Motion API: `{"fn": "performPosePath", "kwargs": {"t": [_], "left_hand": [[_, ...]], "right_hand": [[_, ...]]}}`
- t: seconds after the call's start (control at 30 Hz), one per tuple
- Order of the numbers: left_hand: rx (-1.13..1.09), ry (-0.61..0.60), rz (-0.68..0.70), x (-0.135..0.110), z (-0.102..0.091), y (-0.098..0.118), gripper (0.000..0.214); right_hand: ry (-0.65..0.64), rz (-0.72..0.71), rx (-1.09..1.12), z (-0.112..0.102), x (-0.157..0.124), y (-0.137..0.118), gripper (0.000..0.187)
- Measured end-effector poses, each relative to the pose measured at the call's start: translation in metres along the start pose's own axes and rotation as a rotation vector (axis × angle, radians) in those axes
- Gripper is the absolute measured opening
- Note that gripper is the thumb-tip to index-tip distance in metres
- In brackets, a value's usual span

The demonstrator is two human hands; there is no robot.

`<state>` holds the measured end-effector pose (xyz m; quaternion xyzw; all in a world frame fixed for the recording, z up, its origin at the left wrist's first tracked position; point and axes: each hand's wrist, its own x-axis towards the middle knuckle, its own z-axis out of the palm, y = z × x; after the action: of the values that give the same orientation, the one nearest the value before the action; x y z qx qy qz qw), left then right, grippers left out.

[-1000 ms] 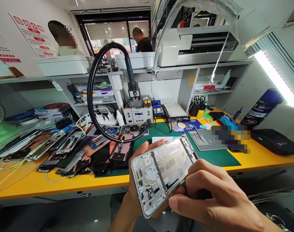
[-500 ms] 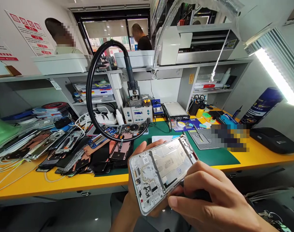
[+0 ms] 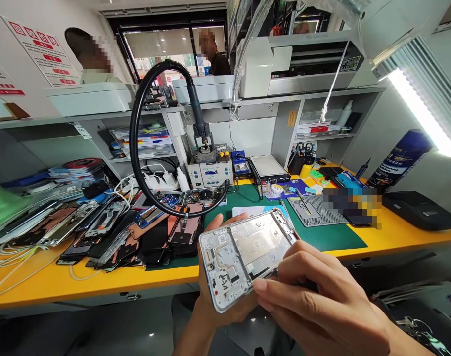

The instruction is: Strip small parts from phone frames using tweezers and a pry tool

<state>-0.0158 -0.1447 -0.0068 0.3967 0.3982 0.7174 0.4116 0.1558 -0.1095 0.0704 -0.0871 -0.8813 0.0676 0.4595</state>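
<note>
A bare silver phone frame, with no back cover, lies tilted across my left hand. My left hand is closed around it from below, with fingertips showing past the far edge. The frame's inside faces up, with a grey plate, small parts and dark handwriting at its left end. My right hand is at the frame's near right side. Its thumb tip presses on the near edge, and its bent fingers cover the right corner. What lies under those fingers is hidden.
A green mat covers part of the yellow bench. Piled phone parts lie left. A hot air station with a looping black hose stands behind. A perforated plate and spray can are right. A lit lamp hangs above.
My right thumb has moved up from below onto the frame's near edge. The frame has tipped slightly, its near left corner higher now. My right fingers have shifted a little left.
</note>
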Motion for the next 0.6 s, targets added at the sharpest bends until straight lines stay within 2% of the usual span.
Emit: {"fn": "performPosePath", "kwargs": {"t": [0.1, 0.2, 0.33, 0.5, 0.6], "left_hand": [[-0.018, -0.039, 0.082, -0.0005, 0.0015, -0.0039, 0.116], [-0.064, -0.035, 0.143, -0.0013, 0.0035, -0.005, 0.108], [-0.002, -0.128, 0.112, 0.0002, 0.002, -0.0058, 0.103], [0.02, -0.117, 0.113, 0.0033, -0.0028, -0.0086, 0.102], [0.062, -0.166, 0.097, 0.0048, -0.0062, -0.0049, 0.101]], "right_hand": [[0.014, 0.008, -0.002, 0.0011, -0.0003, 0.0001, 0.019], [0.027, 0.02, -0.016, 0.0017, 0.0, 0.0001, 0.02], [0.022, 0.041, -0.031, 0.0031, -0.0009, 0.0011, 0.02], [0.035, 0.088, -0.018, 0.005, -0.0029, 0.0032, 0.019], [0.027, 0.105, -0.012, 0.0044, -0.0017, 0.0028, 0.015]]}}
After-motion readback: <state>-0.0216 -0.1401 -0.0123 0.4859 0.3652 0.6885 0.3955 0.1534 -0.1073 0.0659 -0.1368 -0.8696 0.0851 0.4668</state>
